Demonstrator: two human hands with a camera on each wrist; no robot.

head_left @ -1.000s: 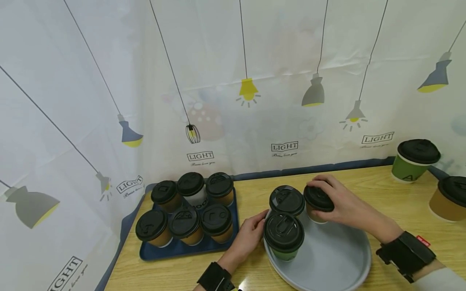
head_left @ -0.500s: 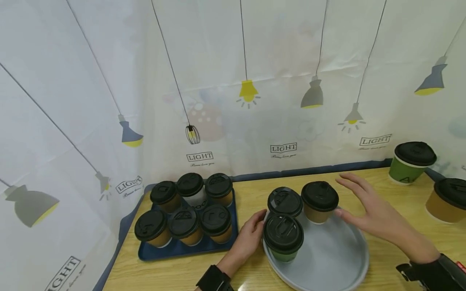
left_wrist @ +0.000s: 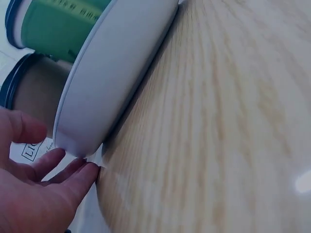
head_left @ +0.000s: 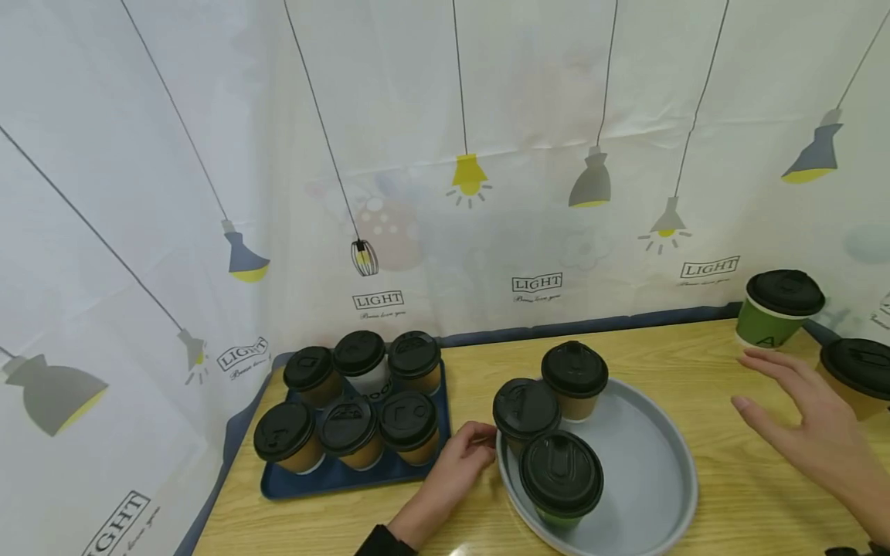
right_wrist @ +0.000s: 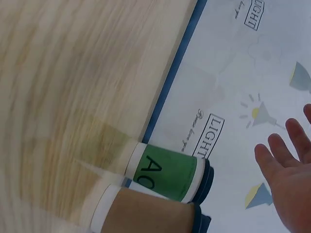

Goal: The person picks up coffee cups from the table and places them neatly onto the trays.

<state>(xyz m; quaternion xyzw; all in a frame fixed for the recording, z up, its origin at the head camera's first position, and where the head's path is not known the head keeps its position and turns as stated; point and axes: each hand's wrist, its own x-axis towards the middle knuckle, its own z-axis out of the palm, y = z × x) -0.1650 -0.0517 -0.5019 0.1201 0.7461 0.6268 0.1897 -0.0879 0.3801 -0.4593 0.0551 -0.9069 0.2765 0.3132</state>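
My left hand (head_left: 457, 467) is at the left rim of a round grey tray (head_left: 647, 471), fingers bent against its outer wall and thumb by the edge in the left wrist view. On that tray stand three black-lidded paper coffee cups: a brown one (head_left: 574, 371) at the back, another (head_left: 526, 408) at left, and a green one (head_left: 561, 472) in front. My right hand (head_left: 816, 432) hovers right of the tray, fingers spread and holding nothing. Nearest to it are a green coffee cup (head_left: 772, 320) and a brown coffee cup (head_left: 858, 374), both lidded, on the table.
To the left, a blue rectangular tray (head_left: 299, 485) carries two rows of lidded coffee cups, one of them white (head_left: 368, 378). The wooden table (head_left: 480, 359) ends at a hanging cloth (head_left: 431, 232) printed with lamps, behind and at left.
My right hand has let go of the brown cup at the tray's back and moved right. The round tray with its cups has turned counterclockwise, and my left hand has shifted slightly nearer.
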